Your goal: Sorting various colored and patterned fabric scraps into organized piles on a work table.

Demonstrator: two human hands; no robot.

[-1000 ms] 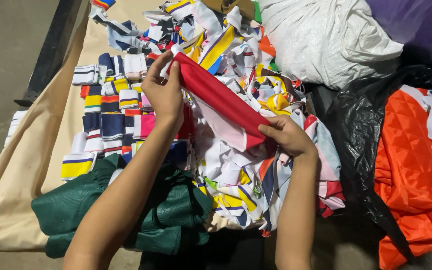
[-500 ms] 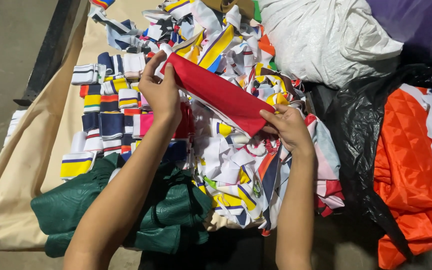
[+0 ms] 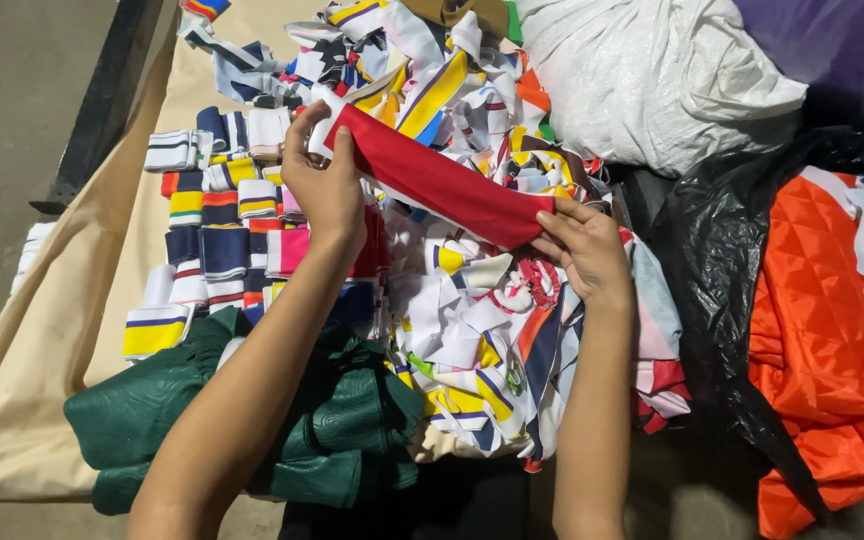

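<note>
Beige canvas cloth [image 3: 47, 400] covers the table on the left, running up beside a dark metal rail [image 3: 102, 110] and bare concrete floor [image 3: 2, 120]. On that cloth lies a crumpled dark green embossed fabric [image 3: 152, 410], and just above it sit neat rows of folded striped knit bands [image 3: 207, 215] in navy, white, yellow and red; that sorted part looks done, going by how tidily they are laid side by side.

The left hand [image 3: 324, 185] is closed in a pinch on the upper end of a long red knit fabric strip [image 3: 432, 180], thumb on top. The strip is held stretched and slanting in the air above the heap, down to the right hand [image 3: 584, 245], whose fingers are also pinched shut on its lower end.

Beneath both hands spreads a loose jumbled pile of striped and multicoloured fabric strips [image 3: 482, 330], clearly still unsorted and larger than the tidy rows, so I would judge plenty is left.

Further right are a white woven plastic sack [image 3: 652, 80], a black plastic sheet [image 3: 722, 250], and an orange quilted fabric [image 3: 822, 350].
</note>
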